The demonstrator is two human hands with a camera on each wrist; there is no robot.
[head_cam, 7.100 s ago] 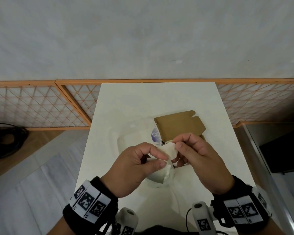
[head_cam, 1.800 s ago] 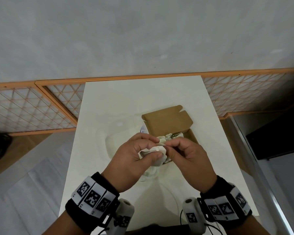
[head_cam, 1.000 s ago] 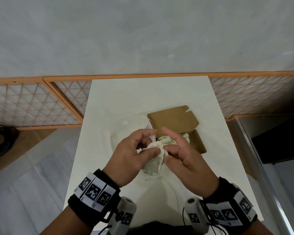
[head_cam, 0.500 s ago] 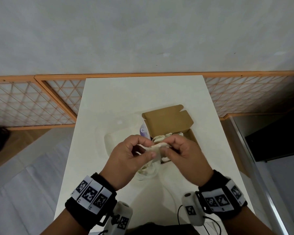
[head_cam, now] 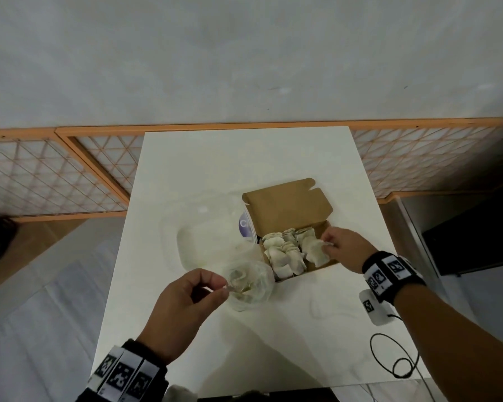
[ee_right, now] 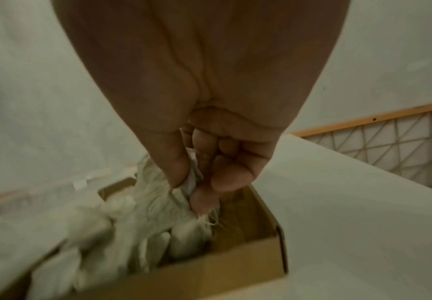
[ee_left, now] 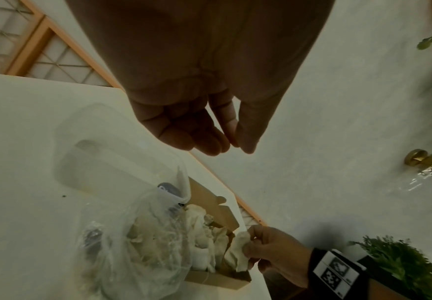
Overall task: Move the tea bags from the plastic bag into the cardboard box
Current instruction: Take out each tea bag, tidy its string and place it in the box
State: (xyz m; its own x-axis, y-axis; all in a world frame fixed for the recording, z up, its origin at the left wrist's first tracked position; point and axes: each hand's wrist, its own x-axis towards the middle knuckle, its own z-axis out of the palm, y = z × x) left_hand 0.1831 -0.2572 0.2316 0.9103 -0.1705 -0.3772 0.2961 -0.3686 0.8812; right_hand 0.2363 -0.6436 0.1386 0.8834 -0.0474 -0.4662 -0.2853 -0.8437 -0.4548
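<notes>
**Tea bag held over the open box**

The right hand (head_cam: 341,249) pinches a crumpled off-white tea bag (head_cam: 314,250) between thumb and fingers (ee_right: 204,194) over the right end of the open brown cardboard box (head_cam: 288,210), whose flap stands up at the back. Only the right wrist view shows the frayed threads hanging from the bag and the bare brown floor of the box just below it. More pale tea bags (head_cam: 282,252) lie packed in the box's left and middle part.

The left hand (head_cam: 183,309) hovers near the crinkled clear plastic bag (head_cam: 250,282), which rests on the white table (head_cam: 244,158) touching the box's near-left corner. The head view suggests the thumb and forefinger pinch the bag's rim; the left wrist view shows the fingers (ee_left: 204,142) curled together well above the bag, so the grip cannot be told. That view alone shows tea bags bunched inside the plastic.
</notes>
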